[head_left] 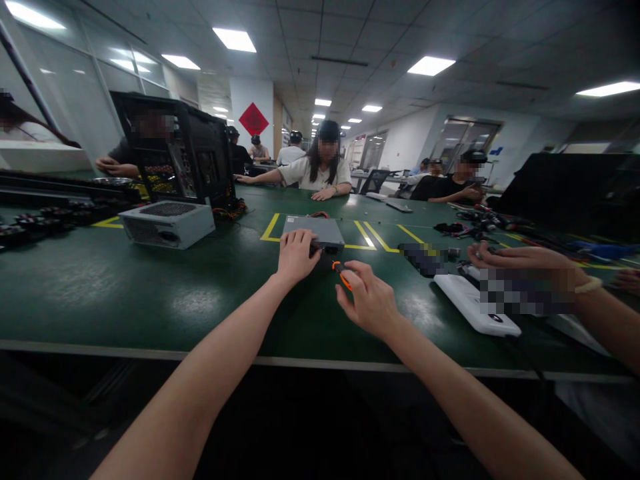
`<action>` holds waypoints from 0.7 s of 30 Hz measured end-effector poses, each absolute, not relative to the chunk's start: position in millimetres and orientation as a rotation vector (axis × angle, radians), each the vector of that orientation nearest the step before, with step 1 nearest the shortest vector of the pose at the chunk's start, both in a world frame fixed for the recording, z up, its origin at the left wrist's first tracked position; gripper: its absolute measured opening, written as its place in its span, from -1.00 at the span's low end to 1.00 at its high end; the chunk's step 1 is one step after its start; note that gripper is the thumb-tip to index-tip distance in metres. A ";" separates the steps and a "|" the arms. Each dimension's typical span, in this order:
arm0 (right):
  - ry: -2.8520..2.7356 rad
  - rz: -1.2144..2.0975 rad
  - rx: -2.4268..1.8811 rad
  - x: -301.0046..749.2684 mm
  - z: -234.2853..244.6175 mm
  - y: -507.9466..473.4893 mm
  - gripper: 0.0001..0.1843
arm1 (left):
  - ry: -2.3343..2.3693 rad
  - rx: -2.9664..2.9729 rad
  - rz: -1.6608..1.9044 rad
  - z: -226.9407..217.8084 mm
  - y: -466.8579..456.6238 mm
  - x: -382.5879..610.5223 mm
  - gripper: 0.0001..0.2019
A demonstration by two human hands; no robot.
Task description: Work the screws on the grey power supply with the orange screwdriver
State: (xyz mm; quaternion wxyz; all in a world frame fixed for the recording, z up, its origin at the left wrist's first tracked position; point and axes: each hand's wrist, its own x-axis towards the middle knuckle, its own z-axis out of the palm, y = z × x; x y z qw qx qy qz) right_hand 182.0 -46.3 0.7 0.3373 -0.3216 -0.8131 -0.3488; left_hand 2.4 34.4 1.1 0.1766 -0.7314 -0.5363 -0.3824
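Note:
A grey metal computer power supply [324, 230] lies flat on the green table, inside yellow tape marks. My left hand [297, 255] rests over its near left corner, fingers on the top and thumb at the front face, holding it. Just right of and nearer than the power supply, my right hand [370, 297] is closed around a small hand tool with orange-and-black handles [341, 272]. The tool's tip points toward the front face near the socket, apparently apart from it. Most of the tool is hidden by the fingers, so its exact kind is unclear.
Another power supply [170, 223] stands left, before an open black computer case [175, 147]. A white power bank-like device [475, 303] lies right, beside a neighbour's hand [525, 263]. Cables [475, 223] lie behind. Across the table [150, 293] sits a person [320, 167].

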 end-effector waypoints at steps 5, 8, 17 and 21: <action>-2.105 -0.929 -0.784 181.8 0.0 -45.7 -0.80 | -1.523 -2.076 -1.078 2.0 32.8 2.5 -0.72; -2.029 -0.956 -0.836 182.7 1.7 -45.8 -0.77 | -1.509 -2.069 -1.085 1.6 33.3 2.2 -0.72; -2.069 -0.940 -0.780 182.7 0.9 -45.1 -0.78 | -1.497 -2.069 -1.089 1.6 33.4 2.1 -0.72; -2.047 -0.963 -0.838 182.9 2.5 -45.5 -0.74 | -1.507 -2.072 -1.092 2.1 32.9 2.4 -0.71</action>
